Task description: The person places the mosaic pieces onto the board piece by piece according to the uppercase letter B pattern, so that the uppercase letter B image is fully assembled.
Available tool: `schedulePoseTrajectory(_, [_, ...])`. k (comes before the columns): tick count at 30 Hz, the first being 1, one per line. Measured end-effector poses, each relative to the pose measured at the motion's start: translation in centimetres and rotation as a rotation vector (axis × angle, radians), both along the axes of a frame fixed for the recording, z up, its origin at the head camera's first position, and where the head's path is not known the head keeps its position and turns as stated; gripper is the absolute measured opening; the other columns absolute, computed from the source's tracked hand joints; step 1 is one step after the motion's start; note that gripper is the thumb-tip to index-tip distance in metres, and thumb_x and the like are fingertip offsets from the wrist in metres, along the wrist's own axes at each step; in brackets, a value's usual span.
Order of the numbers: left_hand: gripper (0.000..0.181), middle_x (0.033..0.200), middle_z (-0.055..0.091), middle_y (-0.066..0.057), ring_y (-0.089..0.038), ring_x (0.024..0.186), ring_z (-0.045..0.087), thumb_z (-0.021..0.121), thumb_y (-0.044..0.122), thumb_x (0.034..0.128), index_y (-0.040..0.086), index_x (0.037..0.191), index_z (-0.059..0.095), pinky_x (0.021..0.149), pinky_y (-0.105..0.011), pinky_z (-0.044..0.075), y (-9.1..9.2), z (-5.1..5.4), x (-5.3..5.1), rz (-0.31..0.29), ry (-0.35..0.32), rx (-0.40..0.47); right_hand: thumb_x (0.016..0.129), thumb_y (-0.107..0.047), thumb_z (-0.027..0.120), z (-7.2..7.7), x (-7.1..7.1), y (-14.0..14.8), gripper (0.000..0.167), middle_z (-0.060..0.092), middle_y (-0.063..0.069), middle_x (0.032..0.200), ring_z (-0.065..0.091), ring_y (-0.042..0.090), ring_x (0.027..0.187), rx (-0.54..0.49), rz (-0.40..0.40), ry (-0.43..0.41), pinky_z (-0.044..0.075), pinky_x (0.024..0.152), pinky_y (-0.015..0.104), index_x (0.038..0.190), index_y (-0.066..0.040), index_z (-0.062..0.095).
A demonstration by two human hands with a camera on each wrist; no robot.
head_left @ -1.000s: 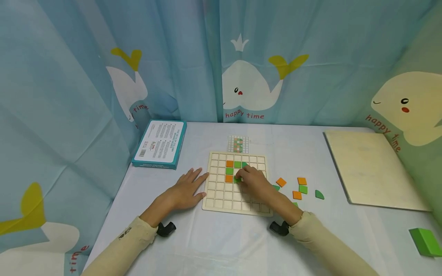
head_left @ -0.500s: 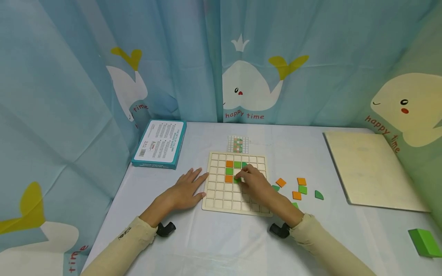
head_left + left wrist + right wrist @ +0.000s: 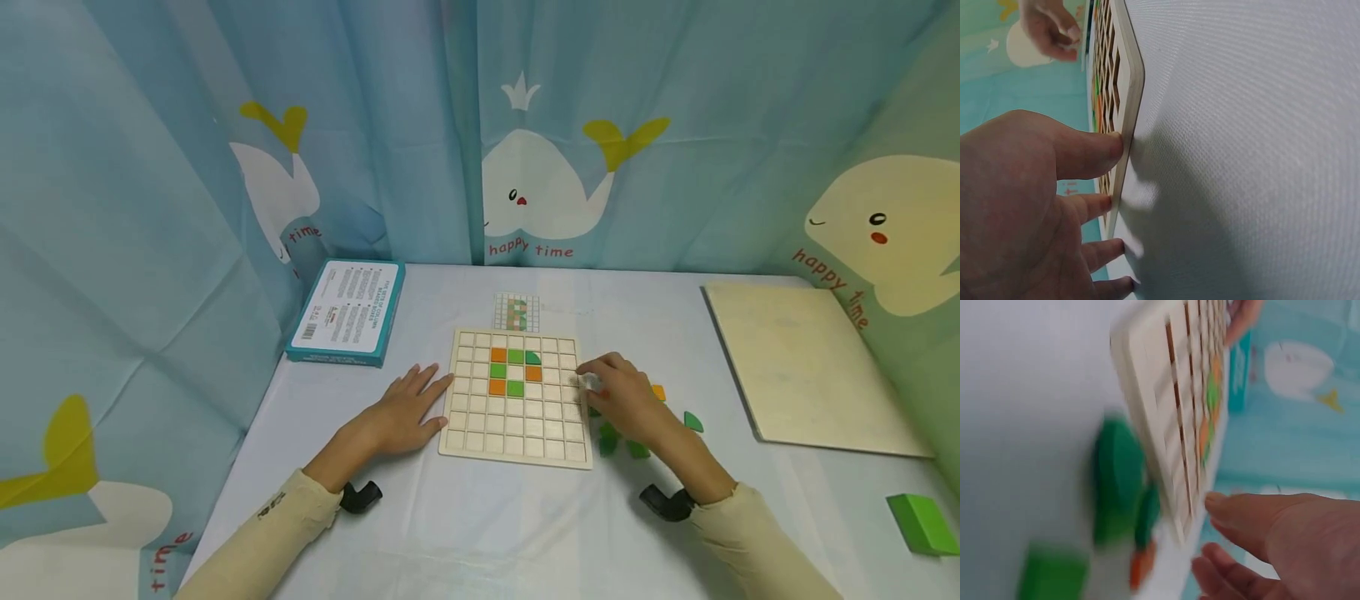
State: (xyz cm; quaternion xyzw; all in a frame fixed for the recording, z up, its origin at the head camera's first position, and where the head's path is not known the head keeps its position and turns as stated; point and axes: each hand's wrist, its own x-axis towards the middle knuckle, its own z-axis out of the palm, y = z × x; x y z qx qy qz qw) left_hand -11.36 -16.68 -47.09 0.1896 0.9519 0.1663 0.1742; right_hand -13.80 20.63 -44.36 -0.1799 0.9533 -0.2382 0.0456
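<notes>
Nearest, a flat green square tile [image 3: 638, 450], a dark green quarter-round tile [image 3: 693, 422] and a flat orange tile [image 3: 658, 392] lie loose on the white-covered surface [image 3: 510, 533], probably still to be placed. The left hand [image 3: 405, 412] lies spread, thumb touching the pale wooden grid board [image 3: 486, 446]; the right hand [image 3: 624, 396] hovers by its right edge, thumb and fingers apart, nothing visible between. Seven orange and green tiles [image 3: 497, 387] fill board cells, surrounding a bare one. Beyond, the small printed grid card [image 3: 517, 313] seems to show a taller pattern, suggesting the work is part-done.
</notes>
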Motion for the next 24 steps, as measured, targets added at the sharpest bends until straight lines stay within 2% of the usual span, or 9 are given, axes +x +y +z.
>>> schedulePoseTrajectory(3, [0.070, 0.177, 0.015, -0.012, -0.040, 0.164, 0.008, 0.052, 0.045, 0.1087, 0.024, 0.170, 0.026, 0.130, -0.059, 0.015, 0.0, 0.0, 0.0, 0.000, -0.001, 0.002, 0.100, -0.011, 0.071, 0.9, 0.1, 2.8, 0.039, 0.056, 0.029, 0.134, 0.060, 0.044, 0.114, 0.029, -0.051, -0.083, 0.051, 0.093, 0.061, 0.136, 0.002, 0.062])
schedulePoseTrajectory(9, [0.070, 0.177, 0.015, -0.011, -0.039, 0.164, 0.007, 0.052, 0.046, 0.1086, 0.024, 0.170, 0.025, 0.130, -0.059, 0.015, 0.1, 0.0, 0.0, 0.003, 0.002, -0.002, 0.097, -0.008, 0.071, 2.0, 1.3, 9.9, 0.044, 0.052, 0.037, 0.126, 0.059, 0.050, 0.111, 0.096, -0.082, -0.202, 0.054, 0.087, 0.063, 0.135, 0.008, 0.055])
schedulePoseTrajectory(12, [0.070, 0.177, 0.015, -0.011, -0.039, 0.164, 0.008, 0.052, 0.046, 0.1084, 0.024, 0.170, 0.026, 0.130, -0.059, 0.015, 0.0, -0.2, -0.1, 0.001, 0.005, -0.006, 0.096, -0.008, 0.073, 1.9, 1.9, 12.5, 0.044, 0.053, 0.038, 0.124, 0.059, 0.053, 0.111, 0.130, -0.107, -0.261, 0.055, 0.084, 0.062, 0.134, 0.006, 0.056])
schedulePoseTrajectory(16, [0.070, 0.177, 0.015, -0.011, -0.039, 0.164, 0.008, 0.052, 0.046, 0.1084, 0.024, 0.170, 0.026, 0.130, -0.059, 0.015, -0.1, -0.2, -0.1, 0.005, 0.003, -0.007, 0.095, -0.007, 0.074, 1.2, 2.2, 14.4, 0.041, 0.060, 0.032, 0.117, 0.063, 0.048, 0.105, 0.109, -0.082, -0.319, 0.057, 0.080, 0.055, 0.130, 0.006, 0.058])
schedulePoseTrajectory(21, [0.070, 0.178, 0.014, -0.010, -0.039, 0.164, 0.007, 0.051, 0.046, 0.1086, 0.024, 0.170, 0.025, 0.130, -0.059, 0.014, -0.1, -0.2, -0.1, 0.008, -0.001, -0.007, 0.096, -0.004, 0.072, 0.2, 2.4, 15.1, 0.036, 0.063, 0.018, 0.105, 0.062, 0.033, 0.094, 0.083, -0.083, -0.279, 0.055, 0.074, 0.044, 0.128, 0.005, 0.059])
schedulePoseTrajectory(24, [0.070, 0.177, 0.015, -0.011, -0.039, 0.164, 0.007, 0.051, 0.046, 0.1087, 0.024, 0.170, 0.026, 0.130, -0.059, 0.014, -0.1, -0.2, 0.0, 0.009, 0.000, -0.001, 0.096, -0.004, 0.072, -0.1, 2.3, 14.9, 0.037, 0.062, 0.015, 0.104, 0.061, 0.029, 0.093, 0.080, -0.074, -0.229, 0.054, 0.075, 0.043, 0.130, 0.003, 0.060])
